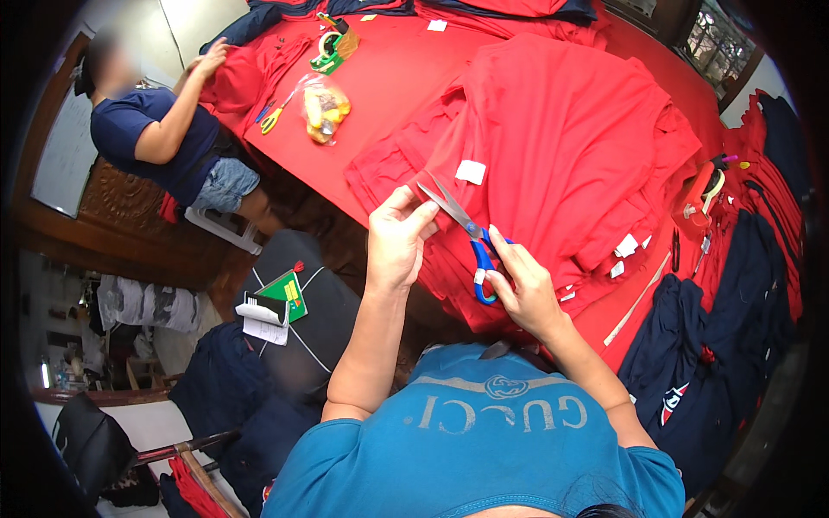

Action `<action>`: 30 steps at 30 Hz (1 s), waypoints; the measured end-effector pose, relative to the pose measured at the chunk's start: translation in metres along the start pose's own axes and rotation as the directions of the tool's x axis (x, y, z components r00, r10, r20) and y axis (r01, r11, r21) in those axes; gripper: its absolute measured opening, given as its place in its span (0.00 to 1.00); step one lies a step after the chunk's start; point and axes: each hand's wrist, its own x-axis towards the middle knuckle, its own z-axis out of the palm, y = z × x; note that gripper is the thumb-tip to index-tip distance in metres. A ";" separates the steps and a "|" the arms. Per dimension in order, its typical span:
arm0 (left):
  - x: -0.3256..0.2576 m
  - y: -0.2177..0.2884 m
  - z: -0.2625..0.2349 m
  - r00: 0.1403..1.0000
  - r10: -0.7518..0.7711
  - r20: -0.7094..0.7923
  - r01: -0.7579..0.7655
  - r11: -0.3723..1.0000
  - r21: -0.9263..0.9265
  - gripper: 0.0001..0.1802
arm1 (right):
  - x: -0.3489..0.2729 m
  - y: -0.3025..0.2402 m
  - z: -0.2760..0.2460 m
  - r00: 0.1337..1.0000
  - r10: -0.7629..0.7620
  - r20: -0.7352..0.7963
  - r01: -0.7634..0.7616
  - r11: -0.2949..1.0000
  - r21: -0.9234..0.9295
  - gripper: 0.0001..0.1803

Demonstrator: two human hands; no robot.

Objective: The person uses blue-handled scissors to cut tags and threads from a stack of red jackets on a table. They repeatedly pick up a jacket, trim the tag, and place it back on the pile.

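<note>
My right hand [523, 287] grips blue-handled scissors [471, 235], fingers through the loops, blades open and pointing up-left. My left hand [397, 237] pinches the edge of a red garment [553, 138] right at the scissor blades. The garment lies on top of a pile of folded red fabric on a red-covered table [397, 78]. A small white label [471, 171] sits on the cloth just above the blade tips.
Another person in a dark blue top [147, 129] sits at the table's far left end, handling red fabric. A plastic bag of yellow items [324, 108], yellow-handled scissors [272, 119] and a tape dispenser [328, 50] lie there. Navy garments [717, 337] are piled at right.
</note>
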 end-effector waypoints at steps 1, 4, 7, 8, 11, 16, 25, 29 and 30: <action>0.000 -0.001 0.001 1.000 -0.009 -0.001 0.009 1.000 -0.005 0.15 | -0.001 0.000 0.000 1.000 0.005 -0.003 -0.005 1.000 0.010 0.32; 0.000 -0.003 0.002 1.000 -0.004 0.004 0.004 1.000 -0.019 0.15 | -0.003 0.000 -0.002 0.997 0.071 0.016 -0.073 0.991 0.115 0.31; -0.001 -0.001 0.007 1.000 -0.022 -0.001 0.022 1.000 -0.014 0.15 | -0.005 0.004 0.001 0.997 0.079 -0.007 -0.075 0.971 0.228 0.30; -0.001 0.000 0.008 1.000 -0.026 -0.002 0.026 1.000 -0.010 0.15 | -0.007 0.004 0.002 0.994 0.107 -0.005 -0.101 0.956 0.274 0.29; -0.002 0.002 0.010 0.999 -0.032 -0.004 0.032 0.999 0.002 0.15 | -0.011 0.006 0.002 0.985 0.173 0.014 -0.166 0.919 0.359 0.28; -0.004 0.003 0.009 1.000 -0.023 -0.008 0.023 0.996 0.091 0.16 | -0.010 0.002 -0.001 0.993 0.119 -0.008 -0.112 0.949 0.295 0.29; -0.012 0.000 0.011 0.998 -0.051 0.037 0.047 0.993 0.105 0.18 | -0.011 0.010 -0.005 0.935 0.308 0.175 -0.353 0.773 0.527 0.28; -0.015 0.001 0.012 0.999 -0.049 0.020 0.046 0.990 0.130 0.19 | -0.010 0.004 -0.004 0.970 0.225 0.092 -0.240 0.828 0.507 0.27; -0.016 0.000 0.012 0.999 -0.044 0.028 0.039 0.988 0.148 0.19 | -0.009 0.002 -0.002 0.983 0.178 0.049 -0.180 0.864 0.470 0.26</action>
